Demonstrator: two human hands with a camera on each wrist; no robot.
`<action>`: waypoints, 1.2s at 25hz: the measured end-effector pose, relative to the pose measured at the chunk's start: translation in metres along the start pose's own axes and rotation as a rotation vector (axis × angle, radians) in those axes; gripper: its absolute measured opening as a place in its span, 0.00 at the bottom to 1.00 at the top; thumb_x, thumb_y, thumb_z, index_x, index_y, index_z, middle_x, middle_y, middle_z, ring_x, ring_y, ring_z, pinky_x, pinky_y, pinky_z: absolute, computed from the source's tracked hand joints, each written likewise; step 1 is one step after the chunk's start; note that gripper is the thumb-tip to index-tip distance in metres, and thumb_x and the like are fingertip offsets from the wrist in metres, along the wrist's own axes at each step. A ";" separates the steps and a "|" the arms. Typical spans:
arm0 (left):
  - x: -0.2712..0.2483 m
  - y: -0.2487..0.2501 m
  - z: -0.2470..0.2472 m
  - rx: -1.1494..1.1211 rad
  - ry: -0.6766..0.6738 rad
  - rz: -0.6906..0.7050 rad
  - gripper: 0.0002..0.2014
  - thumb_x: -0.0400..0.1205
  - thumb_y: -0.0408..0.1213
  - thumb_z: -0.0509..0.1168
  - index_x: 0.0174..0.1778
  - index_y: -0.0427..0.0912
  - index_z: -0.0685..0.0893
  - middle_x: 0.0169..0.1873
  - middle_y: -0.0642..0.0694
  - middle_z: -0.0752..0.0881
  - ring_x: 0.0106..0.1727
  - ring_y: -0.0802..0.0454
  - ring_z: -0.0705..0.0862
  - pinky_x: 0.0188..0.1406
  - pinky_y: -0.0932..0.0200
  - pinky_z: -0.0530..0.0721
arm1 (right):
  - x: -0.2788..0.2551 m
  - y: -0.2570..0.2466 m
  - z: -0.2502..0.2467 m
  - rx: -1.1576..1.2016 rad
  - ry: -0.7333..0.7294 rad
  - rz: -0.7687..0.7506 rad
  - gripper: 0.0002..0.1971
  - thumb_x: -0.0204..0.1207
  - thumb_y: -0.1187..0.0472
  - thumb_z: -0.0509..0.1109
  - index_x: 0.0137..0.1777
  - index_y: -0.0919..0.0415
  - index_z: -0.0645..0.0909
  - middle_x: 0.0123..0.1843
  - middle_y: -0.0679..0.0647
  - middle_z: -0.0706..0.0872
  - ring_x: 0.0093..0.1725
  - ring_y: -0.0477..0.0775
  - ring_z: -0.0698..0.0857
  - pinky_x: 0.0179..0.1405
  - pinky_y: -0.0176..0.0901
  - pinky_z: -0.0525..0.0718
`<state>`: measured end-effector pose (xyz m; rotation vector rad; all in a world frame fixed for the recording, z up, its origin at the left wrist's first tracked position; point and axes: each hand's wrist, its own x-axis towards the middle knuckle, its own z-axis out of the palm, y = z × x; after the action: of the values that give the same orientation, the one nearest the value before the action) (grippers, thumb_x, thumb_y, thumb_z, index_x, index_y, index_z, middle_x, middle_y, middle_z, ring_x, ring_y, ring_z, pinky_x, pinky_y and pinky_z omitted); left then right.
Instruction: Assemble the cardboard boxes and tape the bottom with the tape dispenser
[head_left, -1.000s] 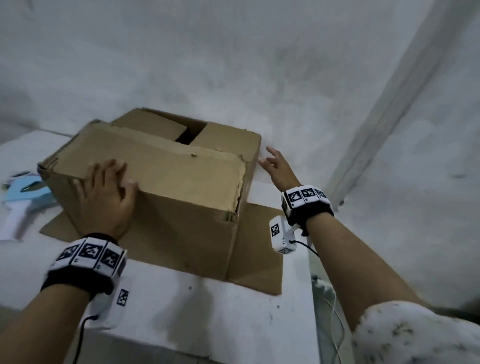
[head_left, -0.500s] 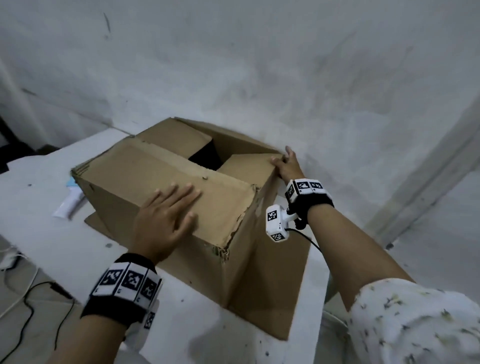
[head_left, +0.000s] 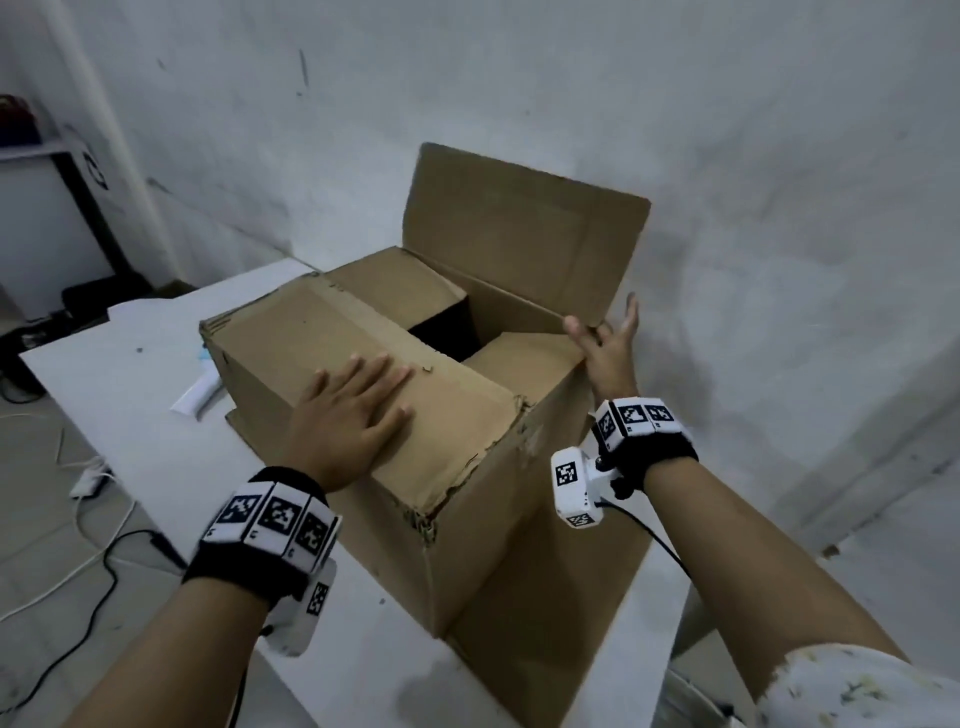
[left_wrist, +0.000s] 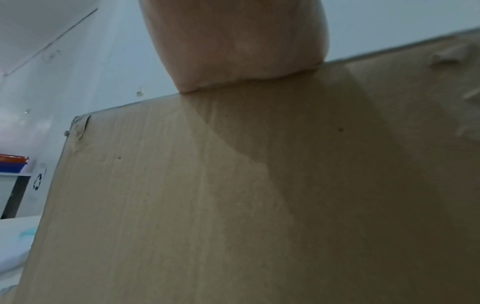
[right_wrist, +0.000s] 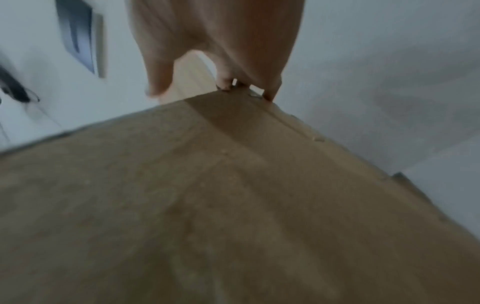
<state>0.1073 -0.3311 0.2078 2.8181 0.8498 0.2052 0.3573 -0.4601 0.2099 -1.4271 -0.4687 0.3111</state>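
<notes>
Left hand (head_left: 349, 415) lies flat, fingers spread, on the brown cardboard box (head_left: 395, 452)'s folded flap; right hand (head_left: 609, 349) pinches the upright flap's (head_left: 524, 234) lower corner: likely light, bendy board

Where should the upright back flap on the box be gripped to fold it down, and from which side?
Grip the back flap at its free top edge, near the middle, reaching over from above and pulling toward the person. It stands nearly upright, hinged along the box rim, so the top edge probably gives most leverage. The right hand is at its lower right corner; the left hand presses the near flap flat.
</notes>
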 end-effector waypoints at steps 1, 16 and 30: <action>-0.001 -0.001 0.000 -0.019 0.012 -0.015 0.45 0.64 0.65 0.24 0.81 0.60 0.50 0.83 0.54 0.51 0.84 0.53 0.48 0.82 0.49 0.45 | -0.005 -0.001 0.003 0.085 0.006 -0.042 0.41 0.75 0.49 0.69 0.81 0.47 0.47 0.82 0.61 0.62 0.79 0.57 0.67 0.76 0.46 0.62; 0.005 0.005 0.002 -0.019 0.025 -0.057 0.36 0.74 0.59 0.34 0.80 0.54 0.59 0.83 0.51 0.58 0.84 0.52 0.54 0.81 0.49 0.47 | -0.030 -0.022 0.010 -1.363 -0.614 -0.093 0.23 0.84 0.45 0.48 0.78 0.36 0.56 0.86 0.50 0.48 0.84 0.62 0.45 0.78 0.71 0.37; -0.008 -0.133 -0.033 -0.253 0.142 0.097 0.21 0.84 0.46 0.56 0.74 0.49 0.73 0.78 0.47 0.69 0.82 0.49 0.60 0.81 0.39 0.51 | -0.147 -0.064 0.206 -1.311 -0.568 -0.286 0.22 0.82 0.58 0.58 0.76 0.52 0.69 0.83 0.61 0.57 0.82 0.61 0.56 0.80 0.55 0.57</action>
<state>0.0234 -0.2218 0.2099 2.6319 0.6612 0.4956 0.1242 -0.3587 0.2705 -2.4886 -1.5069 0.1510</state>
